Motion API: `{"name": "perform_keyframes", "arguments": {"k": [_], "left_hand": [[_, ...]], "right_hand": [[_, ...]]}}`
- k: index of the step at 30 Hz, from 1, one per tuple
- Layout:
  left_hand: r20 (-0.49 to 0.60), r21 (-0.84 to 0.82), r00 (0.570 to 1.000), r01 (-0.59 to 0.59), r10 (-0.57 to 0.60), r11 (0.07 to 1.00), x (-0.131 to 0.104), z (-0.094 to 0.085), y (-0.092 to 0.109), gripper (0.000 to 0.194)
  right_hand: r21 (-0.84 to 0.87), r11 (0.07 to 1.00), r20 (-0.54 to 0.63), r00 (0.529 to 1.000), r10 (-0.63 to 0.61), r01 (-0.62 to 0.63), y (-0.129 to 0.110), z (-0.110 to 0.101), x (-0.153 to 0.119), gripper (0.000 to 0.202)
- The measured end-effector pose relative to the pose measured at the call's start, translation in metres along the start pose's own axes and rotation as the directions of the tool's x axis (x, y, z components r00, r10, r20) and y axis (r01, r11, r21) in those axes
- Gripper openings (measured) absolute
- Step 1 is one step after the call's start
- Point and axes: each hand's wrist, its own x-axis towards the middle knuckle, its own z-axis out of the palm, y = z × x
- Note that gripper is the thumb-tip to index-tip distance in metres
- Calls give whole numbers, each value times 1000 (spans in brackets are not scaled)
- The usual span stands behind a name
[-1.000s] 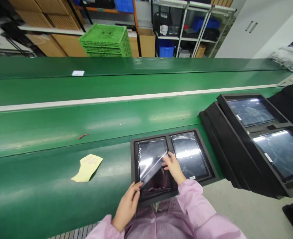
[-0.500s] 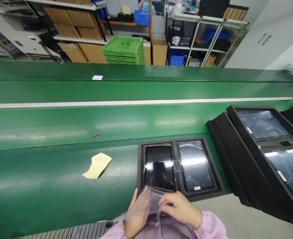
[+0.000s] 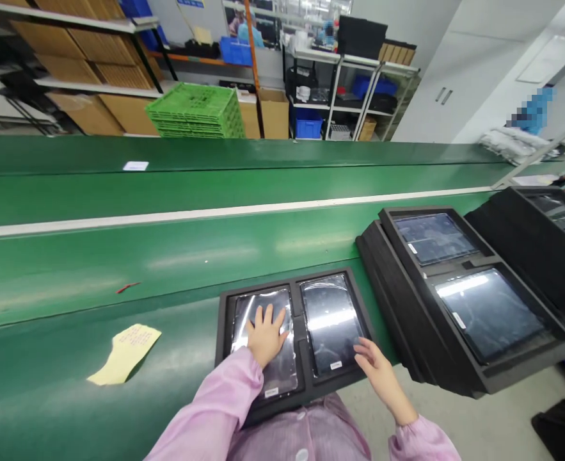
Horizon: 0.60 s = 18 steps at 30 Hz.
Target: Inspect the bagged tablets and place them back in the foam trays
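Observation:
A black foam tray (image 3: 300, 333) holds two screens side by side near my body. My left hand (image 3: 265, 336) lies with spread fingers on the left screen (image 3: 282, 371), which has a clear film over it and a white label at its lower edge. Beside the lower right edge of the right screen (image 3: 333, 320), my right hand (image 3: 377, 366) hovers with its fingers apart and nothing in them. That screen also bears a white label and a bright reflection.
Stacked black foam trays (image 3: 407, 307) with screens stand to the right, with more behind them. A torn yellow note (image 3: 126, 352) and a red strip (image 3: 127, 287) lie on the green surface at left. A white card (image 3: 135, 166) lies farther back.
The clear film has gone from between my hands and now covers the left screen. My left hand has come down flat on it; my right hand has moved right and opened. The view has turned rightward.

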Motion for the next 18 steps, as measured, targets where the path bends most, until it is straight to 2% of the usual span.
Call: {"name": "perform_keyframes", "arguments": {"k": [2,4,6,8,10,11,14,16,18], "left_hand": [[-3,5,999,50,-50,999,10,-4,11,49],[3,4,1000,28,-28,1000,6,-5,26,44],[31,-23,993,-116,117,993,-8,1,44,40],[83,-83,938,-330,336,940,-26,14,60,44],[116,-125,875,-456,470,881,-40,32,69,53],[107,-126,863,-481,494,868,-45,41,71,56],[1,-91,854,-517,520,851,-48,61,67,55],[-72,-82,842,-540,535,838,-46,65,63,52],[-113,-94,848,-528,518,844,-44,65,61,49]], "right_hand": [[7,1000,-32,999,13,-13,7,-19,3,49],[0,1000,-52,998,21,-21,14,-35,6,49],[-15,1000,-64,998,16,-17,19,-47,12,48],[-43,999,-74,997,-15,12,21,-50,22,45],[-92,994,-90,993,-74,66,17,-45,40,42],[-127,986,-100,988,-118,105,13,-40,52,38],[-277,931,-122,952,-279,237,-8,-19,97,27],[-389,870,-108,924,-368,302,-23,-3,130,23],[-479,809,-72,903,-423,341,-36,12,159,20]]}}
